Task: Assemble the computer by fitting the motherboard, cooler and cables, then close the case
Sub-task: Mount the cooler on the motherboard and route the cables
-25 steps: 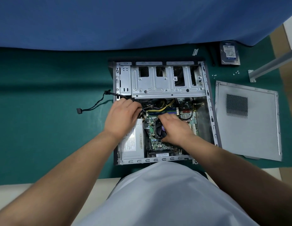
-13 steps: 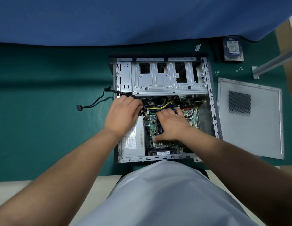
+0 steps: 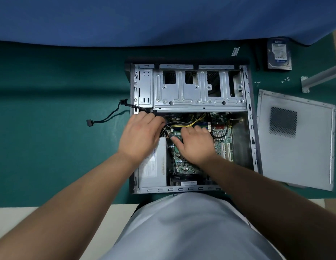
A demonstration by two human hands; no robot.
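Note:
The open computer case (image 3: 250,128) lies on a green mat. Inside are the green motherboard (image 3: 182,164), the grey power supply (image 3: 154,171) at the left, and yellow and black cables (image 3: 191,122) under the drive cage (image 3: 197,91). My left hand (image 3: 140,136) sits over the power supply's far end, its fingers curled down onto black cables at the case's left wall. Lying flat over the middle of the board, my right hand (image 3: 196,145) has its fingers stretched toward the yellow cables. The cooler is hidden beneath it.
A black cable with a connector (image 3: 105,119) trails out of the case to the left. The grey side panel (image 3: 294,139) lies to the right. A hard drive (image 3: 278,53), loose screws (image 3: 257,82) and a metal bar (image 3: 321,77) lie at the far right.
My right hand slid away from me across the board toward the yellow cables and now covers the cooler fan. My left hand stayed on the black cables.

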